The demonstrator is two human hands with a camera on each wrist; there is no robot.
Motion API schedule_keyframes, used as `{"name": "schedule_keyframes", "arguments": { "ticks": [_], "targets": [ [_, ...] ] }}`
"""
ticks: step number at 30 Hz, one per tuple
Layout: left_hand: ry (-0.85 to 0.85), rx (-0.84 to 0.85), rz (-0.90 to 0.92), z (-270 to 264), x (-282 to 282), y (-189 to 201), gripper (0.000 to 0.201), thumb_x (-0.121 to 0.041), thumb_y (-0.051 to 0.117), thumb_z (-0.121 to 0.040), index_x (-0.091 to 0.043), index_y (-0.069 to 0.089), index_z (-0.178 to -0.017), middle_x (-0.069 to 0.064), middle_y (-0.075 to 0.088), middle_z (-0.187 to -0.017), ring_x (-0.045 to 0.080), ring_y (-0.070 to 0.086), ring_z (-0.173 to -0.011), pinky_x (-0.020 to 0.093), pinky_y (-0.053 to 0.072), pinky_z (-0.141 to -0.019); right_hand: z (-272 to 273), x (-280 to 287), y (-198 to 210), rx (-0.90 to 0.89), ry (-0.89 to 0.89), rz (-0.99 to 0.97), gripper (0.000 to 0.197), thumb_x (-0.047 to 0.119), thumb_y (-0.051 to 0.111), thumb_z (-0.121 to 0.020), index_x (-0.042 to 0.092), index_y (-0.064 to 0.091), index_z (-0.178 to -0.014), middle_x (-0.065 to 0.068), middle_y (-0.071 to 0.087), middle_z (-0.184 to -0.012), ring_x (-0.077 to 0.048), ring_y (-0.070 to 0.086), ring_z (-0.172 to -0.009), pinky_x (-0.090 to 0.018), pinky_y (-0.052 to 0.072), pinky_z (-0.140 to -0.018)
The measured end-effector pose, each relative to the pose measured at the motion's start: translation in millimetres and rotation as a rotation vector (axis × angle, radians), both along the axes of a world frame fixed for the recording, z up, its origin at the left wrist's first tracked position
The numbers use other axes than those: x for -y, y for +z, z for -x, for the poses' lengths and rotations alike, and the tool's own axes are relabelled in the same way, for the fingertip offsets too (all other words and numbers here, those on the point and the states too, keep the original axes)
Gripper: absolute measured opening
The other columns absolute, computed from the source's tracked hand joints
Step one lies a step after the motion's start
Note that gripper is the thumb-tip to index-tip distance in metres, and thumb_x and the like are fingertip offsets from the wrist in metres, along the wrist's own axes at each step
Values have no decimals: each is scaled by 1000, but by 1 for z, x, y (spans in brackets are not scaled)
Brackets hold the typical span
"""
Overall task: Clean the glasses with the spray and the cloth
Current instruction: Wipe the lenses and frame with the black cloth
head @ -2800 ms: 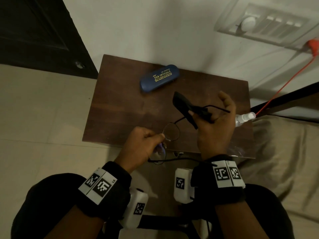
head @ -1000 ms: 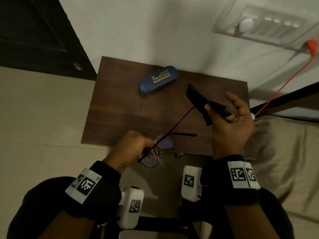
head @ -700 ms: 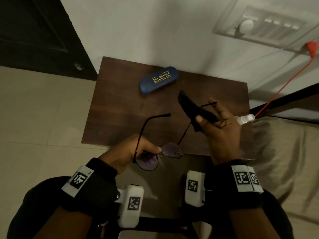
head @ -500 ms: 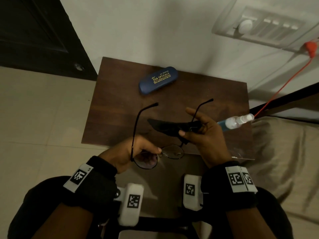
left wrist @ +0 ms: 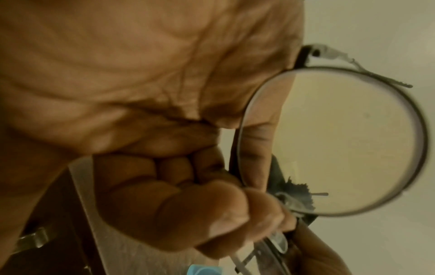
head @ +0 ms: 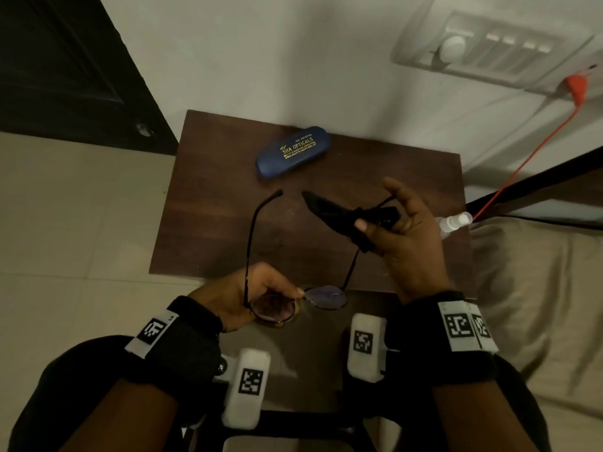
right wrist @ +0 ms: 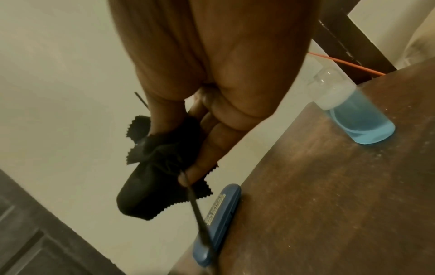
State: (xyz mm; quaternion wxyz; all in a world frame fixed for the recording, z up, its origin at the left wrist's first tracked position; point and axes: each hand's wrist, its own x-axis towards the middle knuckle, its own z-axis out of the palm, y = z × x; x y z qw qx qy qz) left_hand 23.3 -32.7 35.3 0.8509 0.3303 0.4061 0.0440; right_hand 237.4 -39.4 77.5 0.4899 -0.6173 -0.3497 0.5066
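Round wire-framed glasses [head: 326, 296] hang over the table's near edge with both temples unfolded. My left hand [head: 257, 296] pinches them at the bridge beside the left lens [left wrist: 334, 141]. My right hand [head: 394, 230] is raised over the table and grips a bunched black cloth [head: 339, 212] [right wrist: 160, 167]. The right temple arm [right wrist: 197, 210] runs up against that cloth and the fingers. The spray bottle [head: 453, 221] of blue liquid [right wrist: 357, 119] stands at the table's right edge, just beyond the right hand.
A closed blue glasses case [head: 292, 151] lies at the back of the small brown table [head: 208, 203], near the wall. An orange cable [head: 528, 158] runs from a wall socket to the right. Bedding [head: 535, 288] lies to the right and tiled floor to the left.
The left hand turned the glasses over and their temples swung open toward the wall. The right hand dipped toward the frame with the cloth, then lifted up and right.
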Motion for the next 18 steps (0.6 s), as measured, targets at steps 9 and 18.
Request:
{"name": "schedule_keyframes", "arguments": {
  "ticks": [9, 18],
  "targets": [
    [-5, -6, 19, 1, -3, 1, 26, -18, 59, -70, -12, 65, -45, 1, 59, -49, 11, 54, -48, 28, 43, -63, 5, 18, -17, -23, 68, 80, 76, -9, 70, -73, 19, 41, -137, -6, 75, -83, -23, 72, -83, -32, 58, -73],
    [-80, -198, 50, 2, 1, -4, 18, -25, 65, -60, -11, 66, -50, 6, 59, -55, 18, 52, -57, 35, 40, -73, -6, 2, 4, 113, -68, -81, 69, -11, 70, -71, 21, 47, -128, 12, 74, -83, -9, 71, -82, -23, 57, -72]
  ]
}}
